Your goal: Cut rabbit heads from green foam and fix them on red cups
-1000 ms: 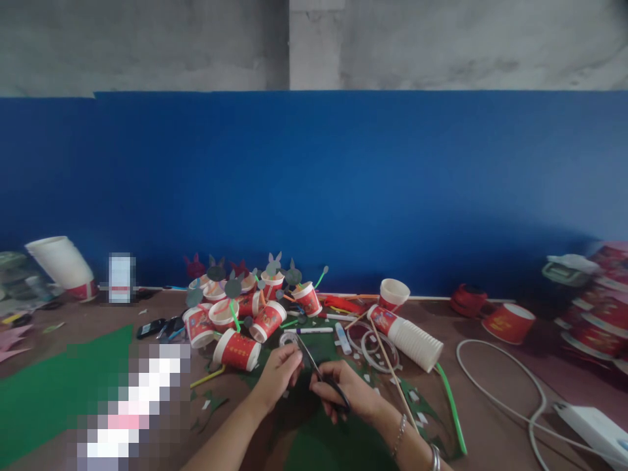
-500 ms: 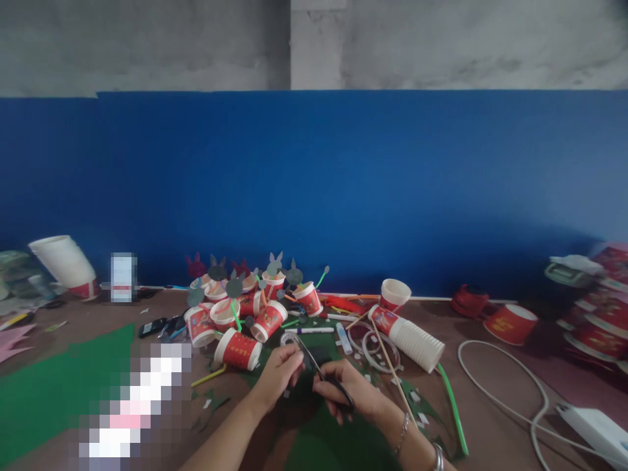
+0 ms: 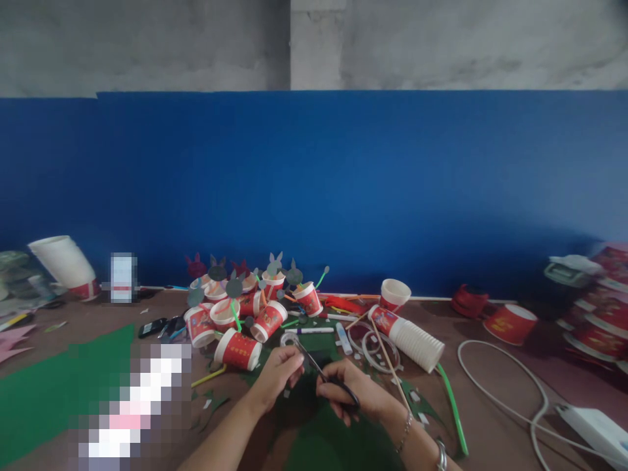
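Observation:
Dark-handled scissors [image 3: 314, 361] are in my right hand [image 3: 346, 386], fingers through the loops and the blades pointing up and left. My left hand [image 3: 280, 374] is closed in a pinch close to the blade tips; whatever it holds is too small and dark to name. Dark green paper [image 3: 321, 435] lies beneath both hands. Just beyond my left hand rests a roll of clear tape [image 3: 289, 339], near a capped marker [image 3: 309, 331]. A glue stick [image 3: 343, 339] and larger tape rolls [image 3: 380, 350] lie past my right hand.
Red paper cups [image 3: 239, 349] with straws and paper animal heads crowd the back left. Right of centre lie stacked cups [image 3: 417, 343], a wooden stick [image 3: 390, 356] and a green straw [image 3: 454, 412]. A white cable [image 3: 490, 343] loops at right; green paper [image 3: 59, 392] lies left.
My right hand and the scissors have shifted slightly to the right, away from my left hand. My left hand stays nearly still.

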Demonstrator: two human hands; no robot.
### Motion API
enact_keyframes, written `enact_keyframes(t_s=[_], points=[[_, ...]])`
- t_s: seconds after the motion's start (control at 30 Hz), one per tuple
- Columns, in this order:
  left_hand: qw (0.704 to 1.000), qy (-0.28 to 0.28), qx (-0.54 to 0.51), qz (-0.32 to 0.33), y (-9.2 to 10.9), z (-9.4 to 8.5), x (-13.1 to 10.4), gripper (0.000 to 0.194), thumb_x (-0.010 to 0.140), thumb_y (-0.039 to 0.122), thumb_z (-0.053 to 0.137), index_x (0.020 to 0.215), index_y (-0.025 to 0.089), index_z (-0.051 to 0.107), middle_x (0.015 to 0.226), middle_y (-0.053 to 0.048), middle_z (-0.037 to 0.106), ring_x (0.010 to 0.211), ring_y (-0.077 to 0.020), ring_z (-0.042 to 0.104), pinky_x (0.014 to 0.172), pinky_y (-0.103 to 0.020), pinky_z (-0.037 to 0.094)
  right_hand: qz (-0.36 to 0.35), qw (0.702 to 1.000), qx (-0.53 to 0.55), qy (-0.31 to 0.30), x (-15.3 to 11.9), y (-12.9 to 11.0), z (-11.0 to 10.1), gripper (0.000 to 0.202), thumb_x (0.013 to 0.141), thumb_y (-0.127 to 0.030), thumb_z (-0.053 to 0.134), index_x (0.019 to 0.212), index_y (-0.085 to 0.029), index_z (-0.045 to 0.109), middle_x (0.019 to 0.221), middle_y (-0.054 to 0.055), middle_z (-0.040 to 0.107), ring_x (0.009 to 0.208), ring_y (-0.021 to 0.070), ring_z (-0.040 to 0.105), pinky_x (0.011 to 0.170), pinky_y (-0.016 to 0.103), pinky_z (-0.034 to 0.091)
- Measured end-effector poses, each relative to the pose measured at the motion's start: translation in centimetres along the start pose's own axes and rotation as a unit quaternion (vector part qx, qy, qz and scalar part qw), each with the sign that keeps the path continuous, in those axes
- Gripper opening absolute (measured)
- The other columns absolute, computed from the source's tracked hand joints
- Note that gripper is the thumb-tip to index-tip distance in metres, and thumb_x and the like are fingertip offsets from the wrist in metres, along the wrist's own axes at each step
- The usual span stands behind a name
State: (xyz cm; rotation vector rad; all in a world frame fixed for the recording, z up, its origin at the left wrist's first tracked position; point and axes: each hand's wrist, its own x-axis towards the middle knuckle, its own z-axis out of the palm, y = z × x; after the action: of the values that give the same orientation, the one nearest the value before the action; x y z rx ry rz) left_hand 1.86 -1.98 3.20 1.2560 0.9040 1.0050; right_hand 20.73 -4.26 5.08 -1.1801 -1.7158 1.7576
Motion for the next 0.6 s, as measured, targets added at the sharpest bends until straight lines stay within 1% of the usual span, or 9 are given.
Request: enact_keyframes(t_s=[0.23, 0.33, 0.6], points=[[0.999, -0.019, -0.036, -0.014, -0.61, -0.25, 0.14, 0.04, 0.069, 0.049, 0.062, 0.05, 0.017, 0.047, 0.04, 0.008, 0.033, 0.037, -0.0048, 0.029, 0.04, -0.02, 0.022, 0.003, 1.0, -0.017, -0.009, -0.15, -0.02, -0.36, 0.029, 0.078, -0.043, 0.059, 0.078, -0.013, 0.058, 0.045, -0.006, 0.053, 0.032, 0.0045, 0.045, 0.028, 0.012, 0.028], [0.998, -0.027, -0.051, -0.02, -0.83, -0.33, 0.15, 0.039, 0.069, 0.048, 0.063, 0.051, 0.017, 0.046, 0.041, 0.009, 0.033, 0.037, -0.0044, 0.028, 0.04, -0.019, 0.022, 0.005, 1.0, -0.024, -0.013, -0.16, 0.1, -0.54, 0.029, 0.078, -0.042, 0.06, 0.079, -0.013, 0.059, 0.046, -0.006, 0.053, 0.032, 0.0046, 0.045, 0.028, 0.012, 0.028], [0.997, -0.028, -0.052, -0.041, -0.81, -0.36, 0.17, 0.035, 0.067, 0.044, 0.06, 0.051, 0.019, 0.042, 0.038, 0.01, 0.031, 0.035, -0.0048, 0.028, 0.038, -0.018, 0.021, 0.017, 0.998, -0.062, 0.008, -0.03, 0.75, -0.88, 0.025, 0.076, -0.04, 0.06, 0.077, -0.014, 0.061, 0.044, -0.007, 0.052, 0.031, 0.0051, 0.045, 0.029, 0.012, 0.028]])
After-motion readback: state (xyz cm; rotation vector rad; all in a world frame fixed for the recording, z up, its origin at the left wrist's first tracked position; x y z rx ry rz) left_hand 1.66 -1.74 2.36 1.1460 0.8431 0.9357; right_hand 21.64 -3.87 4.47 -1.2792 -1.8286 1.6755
